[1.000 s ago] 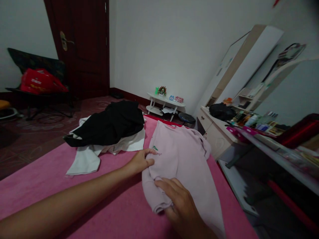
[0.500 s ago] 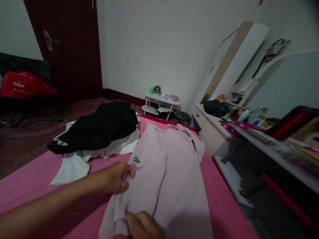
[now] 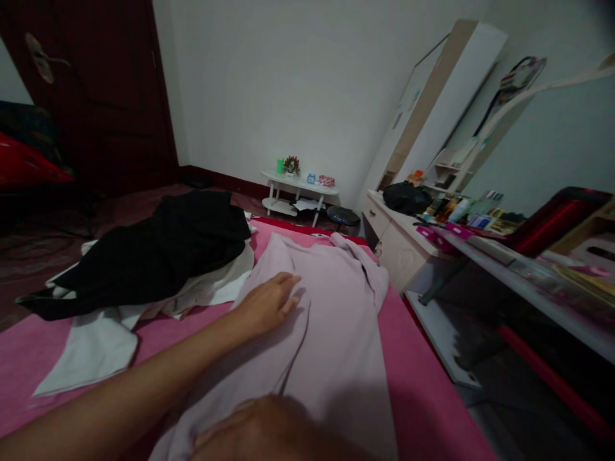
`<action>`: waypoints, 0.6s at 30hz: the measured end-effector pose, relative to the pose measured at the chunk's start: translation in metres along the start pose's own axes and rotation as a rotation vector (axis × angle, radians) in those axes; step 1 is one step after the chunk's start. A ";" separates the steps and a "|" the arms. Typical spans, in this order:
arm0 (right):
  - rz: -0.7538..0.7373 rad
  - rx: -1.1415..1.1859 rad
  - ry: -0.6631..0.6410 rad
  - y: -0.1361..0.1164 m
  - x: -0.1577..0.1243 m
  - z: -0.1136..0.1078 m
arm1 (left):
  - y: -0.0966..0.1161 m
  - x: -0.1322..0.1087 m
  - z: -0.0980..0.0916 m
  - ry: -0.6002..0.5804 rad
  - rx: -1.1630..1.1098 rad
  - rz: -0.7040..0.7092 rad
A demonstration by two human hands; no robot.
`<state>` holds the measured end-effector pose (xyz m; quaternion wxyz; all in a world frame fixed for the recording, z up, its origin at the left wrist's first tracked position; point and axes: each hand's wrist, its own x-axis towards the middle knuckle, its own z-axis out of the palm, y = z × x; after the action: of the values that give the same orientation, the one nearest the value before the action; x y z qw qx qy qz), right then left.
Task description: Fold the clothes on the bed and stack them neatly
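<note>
A pale pink sweatshirt lies spread lengthwise on the pink bedsheet, one sleeve laid along its left side. My left hand rests on the upper part of that sleeve, fingers stretched out and holding nothing; it covers the printed logo. Low in the view, my right hand lies over the lower sleeve, slightly blurred. Its fingers look extended and flat on the fabric, partly cut off by the bottom edge. Left of the sweatshirt is a heap with a black garment on top of white clothing.
A dressing table with a black bag, bottles and a mirror stands on the right. Nearer is a glass-topped desk. Beyond the bed are a small white table and a round stool. A dark door is at the left.
My left hand has moved from gripping the sleeve's edge to lying on top of it, over the logo. My right hand has loosened its pinch and flattened. The view has turned slightly right.
</note>
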<state>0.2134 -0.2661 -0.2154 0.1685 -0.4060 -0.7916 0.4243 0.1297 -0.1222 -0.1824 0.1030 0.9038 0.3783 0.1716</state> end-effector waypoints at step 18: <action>0.845 -0.501 1.015 0.217 0.041 -0.316 | -0.018 0.021 0.070 0.057 0.068 -0.096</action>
<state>0.4900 0.0028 -0.2097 0.2391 -0.8530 -0.4636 0.0167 0.1591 -0.0982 -0.2480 0.0694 0.8825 0.4294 0.1790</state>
